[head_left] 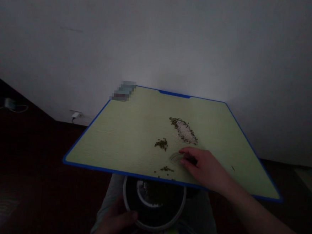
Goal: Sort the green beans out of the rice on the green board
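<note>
My right hand (pixel 199 164) is over the front right part of the board, its thumb and fingers closed on a clear, round-edged piece (pixel 176 157) like a small dish or lid. Its exact kind is hard to make out in the dim light. Just beyond lies a heap of pale grains (pixel 185 131) edged with small dark green beans. A small pile of green beans (pixel 161 143) lies left of the hand. More scattered beans (pixel 166 169) are near the front edge. Below it, my left hand (pixel 118 219) grips the rim of a round bowl (pixel 152 225) on my lap; dark green beans show inside.
The pale green board (pixel 123 129) has a blue rim and stands against a grey wall (pixel 161 39). A blurred-out item (pixel 123 91) lies at its far left corner. One small dark sliver (pixel 233 168) is at the right. A plugged-in charger (pixel 76 115) is on the wall.
</note>
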`<action>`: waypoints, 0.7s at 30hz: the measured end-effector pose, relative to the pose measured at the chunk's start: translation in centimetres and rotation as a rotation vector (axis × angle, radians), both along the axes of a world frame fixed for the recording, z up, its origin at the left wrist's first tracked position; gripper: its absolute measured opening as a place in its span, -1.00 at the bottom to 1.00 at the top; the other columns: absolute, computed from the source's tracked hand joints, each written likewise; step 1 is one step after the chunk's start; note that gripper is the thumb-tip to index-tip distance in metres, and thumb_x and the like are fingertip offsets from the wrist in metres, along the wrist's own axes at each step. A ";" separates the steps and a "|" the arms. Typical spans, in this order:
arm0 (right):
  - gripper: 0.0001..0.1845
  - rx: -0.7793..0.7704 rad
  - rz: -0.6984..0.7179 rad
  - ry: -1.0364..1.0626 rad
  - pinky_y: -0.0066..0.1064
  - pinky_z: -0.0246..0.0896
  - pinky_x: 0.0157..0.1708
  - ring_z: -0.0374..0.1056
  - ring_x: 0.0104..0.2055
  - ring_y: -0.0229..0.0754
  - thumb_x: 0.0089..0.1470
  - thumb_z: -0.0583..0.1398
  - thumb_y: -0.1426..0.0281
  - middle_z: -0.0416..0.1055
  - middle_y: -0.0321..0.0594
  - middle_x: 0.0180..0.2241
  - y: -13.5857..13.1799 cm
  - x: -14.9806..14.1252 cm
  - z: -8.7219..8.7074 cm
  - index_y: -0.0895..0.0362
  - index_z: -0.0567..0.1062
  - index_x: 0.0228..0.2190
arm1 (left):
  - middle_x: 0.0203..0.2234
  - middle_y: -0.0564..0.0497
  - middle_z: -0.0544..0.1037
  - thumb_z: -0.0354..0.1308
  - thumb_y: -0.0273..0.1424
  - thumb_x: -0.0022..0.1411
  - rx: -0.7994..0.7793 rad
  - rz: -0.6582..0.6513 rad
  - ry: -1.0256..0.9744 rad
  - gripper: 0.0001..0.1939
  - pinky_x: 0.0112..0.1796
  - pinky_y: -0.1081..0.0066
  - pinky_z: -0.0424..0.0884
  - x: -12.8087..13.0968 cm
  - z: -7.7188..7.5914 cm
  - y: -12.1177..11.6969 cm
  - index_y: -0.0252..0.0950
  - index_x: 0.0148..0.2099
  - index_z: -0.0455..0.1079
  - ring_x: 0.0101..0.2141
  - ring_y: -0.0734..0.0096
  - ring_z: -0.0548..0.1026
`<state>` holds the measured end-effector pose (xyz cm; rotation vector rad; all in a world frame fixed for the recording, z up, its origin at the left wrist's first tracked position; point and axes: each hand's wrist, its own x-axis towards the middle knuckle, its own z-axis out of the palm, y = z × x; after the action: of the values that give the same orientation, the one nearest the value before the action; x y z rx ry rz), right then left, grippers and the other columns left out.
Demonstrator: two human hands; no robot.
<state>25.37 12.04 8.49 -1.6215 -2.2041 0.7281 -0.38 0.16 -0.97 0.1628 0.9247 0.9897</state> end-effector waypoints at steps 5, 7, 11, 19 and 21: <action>-0.69 0.012 0.050 -0.033 -0.34 0.26 -0.33 0.44 -0.34 -0.15 0.08 0.17 0.41 0.56 -0.19 -0.37 0.2 -2.1 0.1 0.13 0.52 -0.11 | -0.20 -0.24 0.68 0.39 -0.62 -0.17 -0.013 -0.017 -0.037 -0.11 -0.19 0.17 0.55 0.1 0.6 0.1 -0.30 0.24 0.20 -0.18 -0.06 0.61; -0.68 0.013 0.079 -0.025 -0.33 0.26 -0.30 0.45 -0.31 -0.14 0.07 0.17 0.41 0.56 -0.17 -0.33 0.1 -2.8 0.1 0.14 0.52 -0.10 | -0.19 -0.22 0.68 0.39 -0.63 -0.17 -0.002 -0.009 -0.047 -0.07 -0.19 0.20 0.55 0.2 0.6 0.1 -0.29 0.27 0.16 -0.17 -0.05 0.61; -0.69 0.003 0.140 0.014 -0.30 0.27 -0.19 0.46 -0.21 -0.10 0.08 0.16 0.45 0.57 -0.15 -0.21 -0.6 -3.7 0.3 0.13 0.53 -0.12 | -0.17 -0.21 0.67 0.39 -0.62 -0.18 -0.009 0.009 -0.053 -0.06 -0.17 0.20 0.55 0.3 0.1 0.0 -0.26 0.27 0.17 -0.14 -0.06 0.60; -0.67 -0.093 0.194 0.083 -0.33 0.29 -0.21 0.47 -0.24 -0.13 0.05 0.17 0.48 0.58 -0.18 -0.23 -0.9 -4.6 0.7 0.10 0.54 -0.12 | -0.17 -0.24 0.67 0.37 -0.62 -0.16 0.008 -0.010 -0.076 -0.23 -0.11 0.15 0.51 0.4 0.5 0.1 -0.31 0.17 0.32 -0.11 -0.09 0.58; -0.69 -0.105 0.221 0.095 -0.35 0.28 -0.24 0.47 -0.26 -0.15 0.04 0.18 0.48 0.58 -0.21 -0.25 -1.0 -4.8 0.8 0.09 0.56 -0.15 | -0.16 -0.24 0.67 0.36 -0.62 -0.15 0.007 -0.018 -0.060 -0.29 -0.10 0.14 0.50 0.3 0.8 0.3 -0.32 0.13 0.36 -0.09 -0.09 0.57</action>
<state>20.57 11.08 9.26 -1.3700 -2.3344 0.9752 -0.11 0.42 -0.22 0.1465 0.8641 0.9761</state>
